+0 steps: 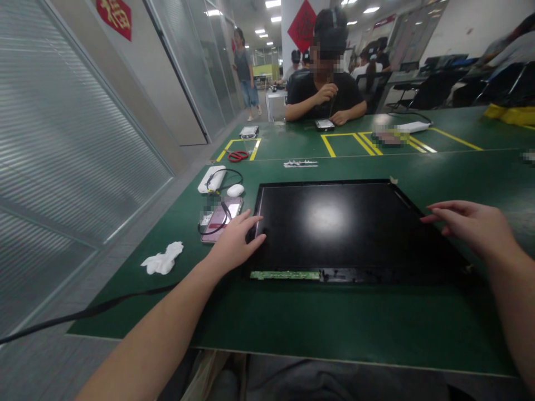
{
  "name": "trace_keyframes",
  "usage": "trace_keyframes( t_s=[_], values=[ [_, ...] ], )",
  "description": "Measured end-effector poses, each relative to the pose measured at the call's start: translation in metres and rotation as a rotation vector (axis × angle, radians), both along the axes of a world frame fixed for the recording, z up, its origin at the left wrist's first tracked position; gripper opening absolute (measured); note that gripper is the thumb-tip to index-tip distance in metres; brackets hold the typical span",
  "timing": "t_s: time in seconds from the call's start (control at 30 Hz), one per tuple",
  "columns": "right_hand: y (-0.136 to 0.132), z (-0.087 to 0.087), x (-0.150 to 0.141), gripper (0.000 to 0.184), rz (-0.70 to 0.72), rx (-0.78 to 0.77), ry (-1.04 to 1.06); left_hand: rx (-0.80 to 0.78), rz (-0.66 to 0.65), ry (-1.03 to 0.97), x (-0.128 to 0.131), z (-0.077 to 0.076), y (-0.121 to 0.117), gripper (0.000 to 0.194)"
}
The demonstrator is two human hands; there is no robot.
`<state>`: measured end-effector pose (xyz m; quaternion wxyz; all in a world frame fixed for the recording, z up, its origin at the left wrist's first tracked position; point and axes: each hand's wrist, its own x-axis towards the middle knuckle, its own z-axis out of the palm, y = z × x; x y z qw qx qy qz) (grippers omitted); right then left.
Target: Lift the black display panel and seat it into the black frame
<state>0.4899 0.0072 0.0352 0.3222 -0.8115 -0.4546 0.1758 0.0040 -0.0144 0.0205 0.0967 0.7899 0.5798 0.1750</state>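
Fingers (pixel 251 221) parted, left hand (pixel 234 239) and right hand (pixel 476 227) empty, glossy black panel (pixel 355 236), green strip (pixel 286 275) along near edge

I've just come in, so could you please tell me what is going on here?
A person's left hand and right hand are at opposite side edges of a black panel lying on the green table; whether either touches it is unclear. A green circuit strip runs along part of its near edge.

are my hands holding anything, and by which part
Nothing clearly held: your left hand is at the left edge of the black panel, your right hand near its right edge; contact is unclear.
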Motion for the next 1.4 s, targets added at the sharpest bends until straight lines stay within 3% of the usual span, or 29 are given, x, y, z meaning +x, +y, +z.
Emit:
trace_keyframes(
  t_s=[0.17, 0.4, 0.67, 0.8, 0.97, 1.03, 1.4],
  values=[
    [0.001, -0.005, 0.009, 0.032, -0.008, 0.012, -0.061, -0.098, -0.031, 0.036, 0.001, -0.011, 0.004, 0.056],
    [0.007, -0.002, 0.013, 0.023, -0.073, -0.085, -0.131, -0.075, -0.034, 0.023, -0.002, -0.015, 0.007, 0.051],
    [0.011, -0.006, 0.012, 0.027, -0.019, -0.159, -0.128, -0.084, -0.003, -0.193, -0.001, -0.011, 0.006, 0.056],
    [0.016, -0.015, 0.021, 0.034, -0.009, -0.167, -0.137, -0.135, 0.029, -0.438, 0.000, -0.008, 0.005, 0.062],
    [0.020, -0.024, 0.031, 0.034, 0.012, -0.167, -0.128, -0.267, 0.067, -1.068, 0.007, -0.004, 0.003, 0.061],
    [0.022, -0.027, 0.034, 0.033, 0.016, -0.153, -0.133, -0.317, 0.137, -1.226, 0.012, -0.001, 0.002, 0.060],
    [0.022, -0.028, 0.032, 0.031, 0.001, -0.180, -0.114, -0.410, 0.483, -1.528, 0.024, 0.007, 0.001, 0.051]
  ],
)
